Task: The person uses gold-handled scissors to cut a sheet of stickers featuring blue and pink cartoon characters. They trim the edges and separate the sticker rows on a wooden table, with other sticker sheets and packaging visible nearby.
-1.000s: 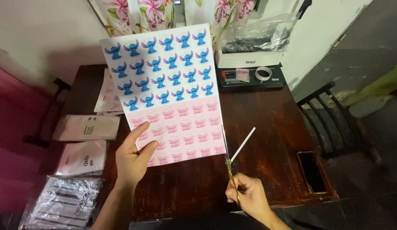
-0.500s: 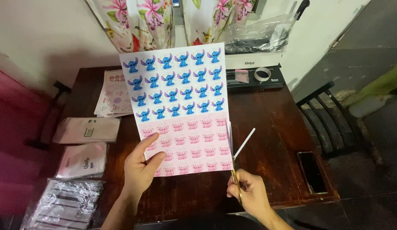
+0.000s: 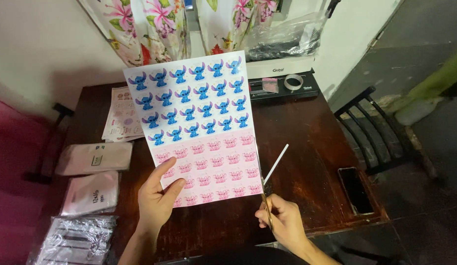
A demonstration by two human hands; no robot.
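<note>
Above the table, sheet: I see the sticker sheet [image 3: 199, 127] held up over the dark wooden table [image 3: 307, 147], long axis running away from me, blue figures on the far half, pink on the near half.
Left hand: my left hand [image 3: 157, 203] pinches the sheet's near left corner, thumb on top, fingers closed on the paper.
Right hand: my right hand [image 3: 282, 221] is curled around the scissors [image 3: 266, 184]; blades parted, at the sheet's right edge, tips pointing away from me.
Left side: flat pouches [image 3: 93, 157] and a clear bag [image 3: 74, 240] of dark items.
Far edge: tape roll [image 3: 293, 81] on a black machine [image 3: 282, 88].
Right edge: phone [image 3: 355, 189] lying flat.
</note>
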